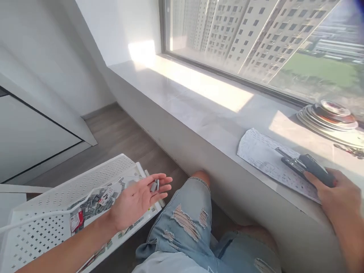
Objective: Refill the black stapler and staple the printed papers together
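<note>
Palm up above the white basket's edge, my left hand (136,195) holds a few short grey staple strips (154,186) across its slightly spread fingers. On the windowsill, my right hand (339,193) is closed around a dark grey stapler (317,168); its metal part points left and looks swung apart from the top. Beneath the stapler lies a curled sheet of printed paper (256,149). Many grey staple strips (98,203) lie loose in the basket, together with a small red and white packet (76,221).
The white perforated basket (42,206) stands at my left, beside my knees. A stack of round, plate-like items (330,119) sits on the right end of the pale windowsill (193,110). A large window (244,41) rises behind the sill.
</note>
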Demonstrator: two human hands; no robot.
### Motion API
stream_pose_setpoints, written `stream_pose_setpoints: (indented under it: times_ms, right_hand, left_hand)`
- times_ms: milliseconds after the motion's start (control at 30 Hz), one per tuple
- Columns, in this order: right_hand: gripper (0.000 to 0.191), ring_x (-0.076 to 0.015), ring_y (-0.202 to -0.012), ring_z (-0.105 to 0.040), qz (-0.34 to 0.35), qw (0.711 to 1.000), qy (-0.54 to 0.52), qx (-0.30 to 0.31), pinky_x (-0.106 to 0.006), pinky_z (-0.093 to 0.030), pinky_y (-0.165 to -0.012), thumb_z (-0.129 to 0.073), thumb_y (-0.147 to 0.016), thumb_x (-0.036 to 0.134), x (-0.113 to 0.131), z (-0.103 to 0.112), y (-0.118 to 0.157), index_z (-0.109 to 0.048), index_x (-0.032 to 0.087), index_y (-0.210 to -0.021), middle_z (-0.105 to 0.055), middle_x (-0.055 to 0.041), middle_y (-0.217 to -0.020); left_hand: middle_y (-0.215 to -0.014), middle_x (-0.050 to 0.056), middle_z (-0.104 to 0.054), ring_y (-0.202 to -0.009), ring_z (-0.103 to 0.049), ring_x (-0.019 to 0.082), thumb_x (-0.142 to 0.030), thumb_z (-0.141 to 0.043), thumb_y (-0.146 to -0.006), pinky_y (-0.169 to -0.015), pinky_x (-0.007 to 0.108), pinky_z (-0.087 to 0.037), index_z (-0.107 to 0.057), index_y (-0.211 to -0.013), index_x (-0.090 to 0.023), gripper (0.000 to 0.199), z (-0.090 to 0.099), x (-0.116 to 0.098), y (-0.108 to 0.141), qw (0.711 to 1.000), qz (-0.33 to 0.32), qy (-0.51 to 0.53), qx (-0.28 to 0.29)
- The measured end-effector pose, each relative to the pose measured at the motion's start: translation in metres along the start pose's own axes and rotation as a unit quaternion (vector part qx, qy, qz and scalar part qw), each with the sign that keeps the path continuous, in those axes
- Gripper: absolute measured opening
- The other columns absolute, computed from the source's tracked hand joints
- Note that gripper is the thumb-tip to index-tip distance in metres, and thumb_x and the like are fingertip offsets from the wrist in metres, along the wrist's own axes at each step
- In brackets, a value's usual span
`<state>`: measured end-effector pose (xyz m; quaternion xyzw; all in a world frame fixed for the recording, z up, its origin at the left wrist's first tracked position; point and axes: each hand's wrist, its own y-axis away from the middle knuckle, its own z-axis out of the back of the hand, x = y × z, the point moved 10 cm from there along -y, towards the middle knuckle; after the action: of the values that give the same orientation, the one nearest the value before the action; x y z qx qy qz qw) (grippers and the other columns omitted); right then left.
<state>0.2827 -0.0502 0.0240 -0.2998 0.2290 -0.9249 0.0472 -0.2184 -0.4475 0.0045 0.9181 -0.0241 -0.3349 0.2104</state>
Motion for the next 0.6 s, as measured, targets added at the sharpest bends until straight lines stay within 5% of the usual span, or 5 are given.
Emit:
stream_pose_setpoints:
  times_ms: [100,267,400,500,600]
  right_hand:
    - [0.084,-0.0284,-0.067,-0.058,-0.102,0.992,-0.066,0.042,-0.048,-0.039,-0.065,-0.081,-0.055,0.088,-0.027,-0.008,-0.003,-0.08,0.021,-0.107,-0.072,-0.0191,-0.081]
    - [0.069,-0.0285,-0.08,-0.063,-0.064,0.99,-0.106,0.063,-0.044,-0.046,-0.075,-0.078,-0.069,0.075,-0.01,-0.015,-0.004,-0.076,0.02,-0.109,-0.074,-0.0149,-0.089]
    - [0.061,-0.028,-0.083,-0.066,-0.026,0.989,-0.133,0.064,-0.042,-0.05,-0.078,-0.075,-0.074,0.067,0.0,-0.012,-0.003,-0.073,0.018,-0.112,-0.074,-0.0088,-0.087]
    - [0.049,-0.0282,-0.088,-0.067,-0.019,0.984,-0.167,0.067,-0.04,-0.052,-0.08,-0.072,-0.079,0.057,0.004,-0.01,-0.003,-0.072,0.02,-0.111,-0.075,-0.0091,-0.095]
    - [0.044,-0.0303,-0.096,-0.068,-0.014,0.977,-0.193,0.088,-0.04,-0.053,-0.08,-0.07,-0.081,0.052,0.008,-0.013,-0.005,-0.071,0.022,-0.113,-0.075,-0.0101,-0.104]
  left_hand:
    - [-0.15,0.014,-0.059,-0.142,-0.055,0.031,-0.027,-0.058,-0.103,-0.119,0.044,-0.047,-0.068,-0.135,-0.018,0.034,-0.043,-0.002,-0.025,0.997,-0.02,-0.071,0.039]
    - [-0.138,0.014,-0.067,-0.134,-0.062,0.029,-0.027,-0.069,-0.098,-0.113,0.038,-0.054,-0.072,-0.126,-0.02,0.029,-0.113,0.019,-0.076,0.989,-0.026,-0.129,0.072]
    - [-0.116,0.011,-0.071,-0.098,-0.072,0.019,-0.033,-0.072,-0.097,-0.089,0.03,-0.061,-0.071,-0.121,-0.019,0.028,-0.17,0.047,-0.119,0.98,-0.018,-0.157,0.118]
    - [-0.089,0.004,-0.062,-0.067,-0.056,0.009,-0.043,-0.072,-0.096,-0.064,0.023,-0.052,-0.069,-0.114,-0.017,0.032,-0.211,0.06,-0.157,0.966,-0.044,-0.199,0.16]
    - [-0.079,-0.001,-0.05,-0.061,-0.044,0.009,-0.048,-0.063,-0.1,-0.059,0.023,-0.041,-0.065,-0.105,-0.017,0.031,-0.25,0.055,-0.207,0.932,-0.139,-0.287,0.173]
